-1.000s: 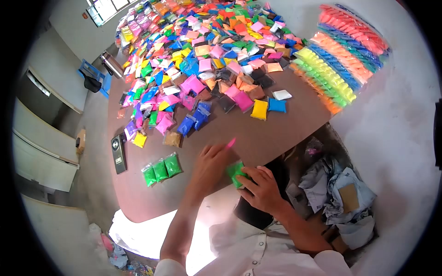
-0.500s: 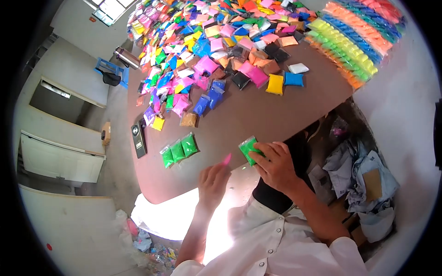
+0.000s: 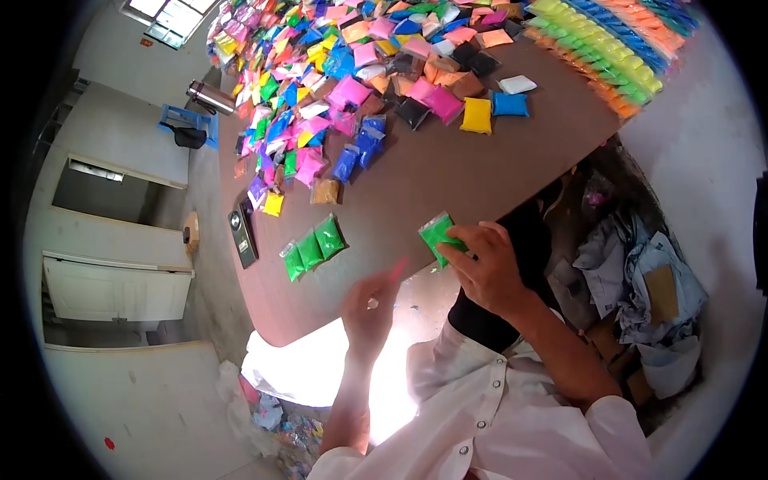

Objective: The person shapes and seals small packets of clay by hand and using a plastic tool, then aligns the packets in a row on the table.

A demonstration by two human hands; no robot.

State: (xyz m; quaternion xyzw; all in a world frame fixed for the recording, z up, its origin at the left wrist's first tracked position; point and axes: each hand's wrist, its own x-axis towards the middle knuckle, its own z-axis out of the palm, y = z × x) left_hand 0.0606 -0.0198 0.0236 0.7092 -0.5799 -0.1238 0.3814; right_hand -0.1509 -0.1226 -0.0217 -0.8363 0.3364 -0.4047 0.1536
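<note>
My right hand [image 3: 490, 260] is closed on a small clear bag of green stuff [image 3: 437, 233], its fingers over the bag's near side at the table edge. To the left, my left hand [image 3: 370, 302] is closed round a thin, pointed pink thing [image 3: 398, 269], which is blurred and whose kind I cannot tell. Its tip points up toward the green bag, apart from it. Beyond my left hand, three green bags [image 3: 310, 250] lie in a row on the brown table [image 3: 416, 180], side by side and overlapping.
A large heap of colourful bags [image 3: 344, 96] covers the far side. Rows of packed bags [image 3: 600, 56] lie at the far right. A dark phone-like device [image 3: 241, 238] is near the left edge. Grey plastic packaging [image 3: 640, 280] lies below the table on the right.
The view has shifted slightly. My left hand has turned a little, the pink thing still in it. My right hand keeps its hold on the green bag.
</note>
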